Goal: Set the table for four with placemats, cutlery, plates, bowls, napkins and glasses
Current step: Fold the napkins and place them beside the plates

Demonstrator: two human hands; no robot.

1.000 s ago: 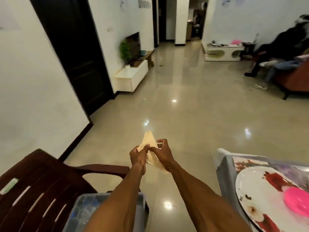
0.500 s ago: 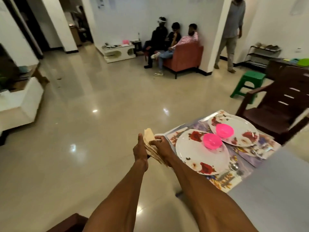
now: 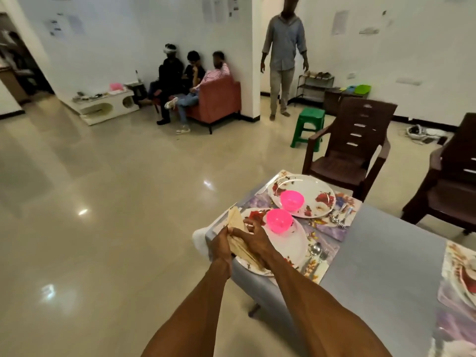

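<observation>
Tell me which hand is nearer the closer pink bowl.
Right. The right hand sits just left of the pink bowl; the left hand is farther left, beyond the napkins.

This is the open living and dining room of a home. A glossy beige tiled floor (image 3: 108,181) runs to white walls. People sit on a red-orange upholstered sofa (image 3: 216,101) beside a low white TV-style cabinet (image 3: 103,105). Dark brown plastic armchairs (image 3: 353,148) stand around a grey counter (image 3: 381,256) laid with white floral plates (image 3: 311,191) and pink plastic bowls (image 3: 291,200). A green plastic stool (image 3: 309,124) and a metal shoe rack (image 3: 315,86) stand by the far wall.
</observation>
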